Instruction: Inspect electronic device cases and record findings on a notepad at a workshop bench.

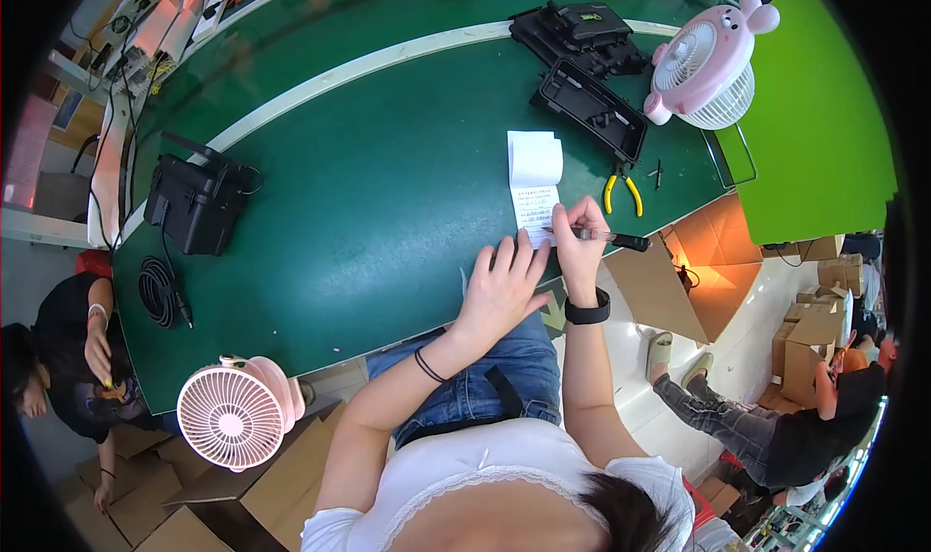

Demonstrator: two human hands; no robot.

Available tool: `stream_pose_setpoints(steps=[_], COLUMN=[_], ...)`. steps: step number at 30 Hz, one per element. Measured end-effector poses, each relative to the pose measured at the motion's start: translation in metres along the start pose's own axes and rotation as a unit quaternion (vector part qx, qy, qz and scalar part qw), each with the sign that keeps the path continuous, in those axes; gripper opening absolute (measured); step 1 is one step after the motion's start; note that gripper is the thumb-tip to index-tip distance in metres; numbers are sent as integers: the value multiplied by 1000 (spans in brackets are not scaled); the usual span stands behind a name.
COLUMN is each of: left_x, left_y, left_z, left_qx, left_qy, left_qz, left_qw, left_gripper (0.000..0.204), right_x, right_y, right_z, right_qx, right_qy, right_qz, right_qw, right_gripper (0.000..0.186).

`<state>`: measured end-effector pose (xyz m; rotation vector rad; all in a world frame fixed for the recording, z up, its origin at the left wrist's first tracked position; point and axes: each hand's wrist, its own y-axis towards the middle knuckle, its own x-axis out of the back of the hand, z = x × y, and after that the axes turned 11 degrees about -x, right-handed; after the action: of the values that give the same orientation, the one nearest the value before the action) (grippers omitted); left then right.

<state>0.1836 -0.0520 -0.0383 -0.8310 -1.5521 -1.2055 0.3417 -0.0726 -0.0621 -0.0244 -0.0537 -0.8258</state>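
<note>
A small white notepad lies at the near edge of the green table, its top sheet folded back and its lower page carrying lines of writing. My right hand is closed around a black pen, with the tip on the lower part of that page. My left hand rests flat with fingers spread, the fingertips at the page's bottom edge. To the right of the pad lie yellow-handled pliers and a small dark thin piece.
An open black case and black case parts lie at the far right, beside a pink fan. Leftward stand a black box, a coiled cable and another pink fan. People and cardboard boxes flank the table.
</note>
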Motion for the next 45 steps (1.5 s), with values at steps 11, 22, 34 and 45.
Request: stream_pose_setpoints(steps=[11, 22, 34, 45], left_x=[-14, -14, -15, -13], left_y=[-3, -2, -3, -3], left_z=[-7, -6, -5, -5], left_qx=[-10, 5, 0, -2], left_qy=[93, 66, 63, 67], left_qz=[-16, -21, -37, -34], left_qw=[995, 998, 997, 997], left_gripper=[49, 50, 49, 49], right_x=[-8, -6, -6, -5], right_y=[0, 0, -1, -1], right_z=[1, 3, 3, -1], right_qx=[36, 54, 40, 50], right_qy=[-89, -119, -109, -113], right_qz=[-42, -38, -30, -41], right_qw=[995, 991, 993, 991], right_gripper=[32, 29, 29, 29])
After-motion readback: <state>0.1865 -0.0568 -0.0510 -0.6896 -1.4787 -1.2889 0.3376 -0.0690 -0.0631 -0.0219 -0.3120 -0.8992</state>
